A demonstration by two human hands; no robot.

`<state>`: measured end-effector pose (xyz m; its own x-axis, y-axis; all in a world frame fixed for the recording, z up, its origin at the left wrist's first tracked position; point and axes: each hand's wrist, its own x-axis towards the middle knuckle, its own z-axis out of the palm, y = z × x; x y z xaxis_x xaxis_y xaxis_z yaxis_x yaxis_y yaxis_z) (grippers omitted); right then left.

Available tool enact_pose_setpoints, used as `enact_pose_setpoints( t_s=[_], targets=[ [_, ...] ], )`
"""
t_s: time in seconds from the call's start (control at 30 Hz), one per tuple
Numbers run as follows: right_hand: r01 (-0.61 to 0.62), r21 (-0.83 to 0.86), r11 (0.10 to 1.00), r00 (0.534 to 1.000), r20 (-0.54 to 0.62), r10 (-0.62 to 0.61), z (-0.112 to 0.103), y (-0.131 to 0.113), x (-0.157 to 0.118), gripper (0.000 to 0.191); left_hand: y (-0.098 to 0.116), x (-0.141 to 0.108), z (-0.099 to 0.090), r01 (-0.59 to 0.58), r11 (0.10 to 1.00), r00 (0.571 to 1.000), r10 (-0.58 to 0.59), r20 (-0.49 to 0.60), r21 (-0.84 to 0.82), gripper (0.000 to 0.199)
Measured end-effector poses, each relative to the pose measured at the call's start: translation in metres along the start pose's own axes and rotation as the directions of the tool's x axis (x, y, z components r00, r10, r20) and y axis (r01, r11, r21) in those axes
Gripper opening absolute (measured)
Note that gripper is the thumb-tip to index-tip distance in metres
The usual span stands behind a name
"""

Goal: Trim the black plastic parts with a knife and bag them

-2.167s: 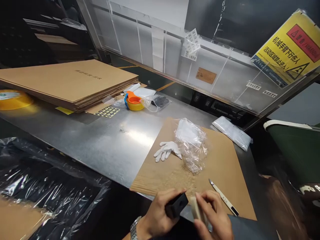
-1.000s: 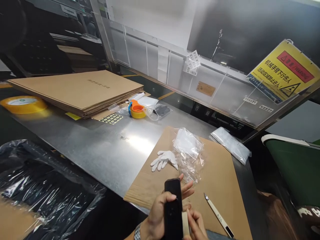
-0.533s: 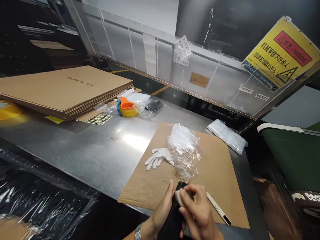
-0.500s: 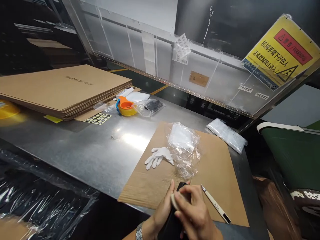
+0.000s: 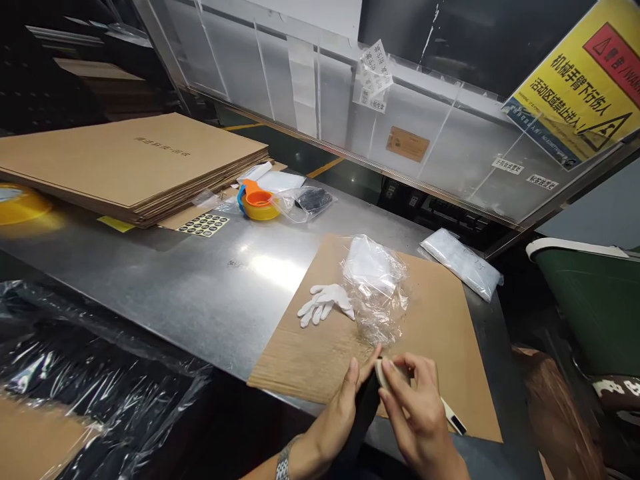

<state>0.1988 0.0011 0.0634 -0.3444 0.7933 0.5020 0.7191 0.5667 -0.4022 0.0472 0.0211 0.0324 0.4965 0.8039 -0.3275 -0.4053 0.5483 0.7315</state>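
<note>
- Metal worktop (image 5: 175, 287), running diagonally across the view, with a bright reflection near its middle.
- At its far left, a thick stack of flat cardboard (image 5: 135, 160), with dark printing on the top sheet.
- Nearer the hands, a single cardboard sheet (image 5: 435, 313), flat on the worktop and wrinkled along its near left part.
- Low in the view, the left hand (image 5: 333, 423), bare, a patterned band at the wrist; fingers clamped on the black object, some hidden from sight.
- Just beside it, the right hand (image 5: 423, 413), bare, palm turned inward; thumb and fingers clamped together on the pale pad.
- On the cardboard sheet, a crumpled clear bag (image 5: 380, 293) with something white inside.
- Across the sheet's far right edge, a white packet (image 5: 463, 263) in clear wrapping.
- In the left hand, over the near edge of the worktop, the black object (image 5: 367, 403), tilted and partly covered.
- Just left of the clear bag, a white glove (image 5: 325, 303), lying flat.
- Near the cardboard stack, an orange and yellow tape dispenser (image 5: 260, 202).
- Partly hidden behind the right hand, a white-handled tool (image 5: 454, 417) with a black end.
- Against the black object's upper edge, between both hands, the pale pad (image 5: 382, 375).
</note>
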Motion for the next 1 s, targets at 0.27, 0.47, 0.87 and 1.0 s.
enact_pose_setpoints(
  t_s=[0.27, 0.47, 0.87, 1.0],
  targets=[
    [0.027, -0.008, 1.0, 0.991, 0.13, -0.025, 0.037, -0.035, -0.024, 0.044, -0.001, 0.014, -0.009, 0.25, 0.89, 0.956, -0.289, -0.047, -0.382, 0.062],
    [0.003, 0.172, 0.985, 1.0, -0.029, 0.002, 0.043, -0.027, -0.031, 0.049, -0.003, 0.021, -0.001, 0.398, 0.609, 0.897, -0.414, 0.153, -0.686, 0.038],
    [-0.017, -0.031, 0.999, 0.994, -0.113, 0.013, 0.054, 0.004, -0.074, 0.042, 0.014, 0.026, -0.01, 0.229, 0.627, 0.918, -0.394, -0.049, -0.745, 0.046],
    [-0.187, -0.084, 0.979, 0.976, -0.124, 0.176, 0.059, 0.05, -0.08, 0.037, 0.013, 0.018, -0.012, 0.018, 0.801, 0.948, -0.204, -0.245, -0.598, 0.014]
  ],
)
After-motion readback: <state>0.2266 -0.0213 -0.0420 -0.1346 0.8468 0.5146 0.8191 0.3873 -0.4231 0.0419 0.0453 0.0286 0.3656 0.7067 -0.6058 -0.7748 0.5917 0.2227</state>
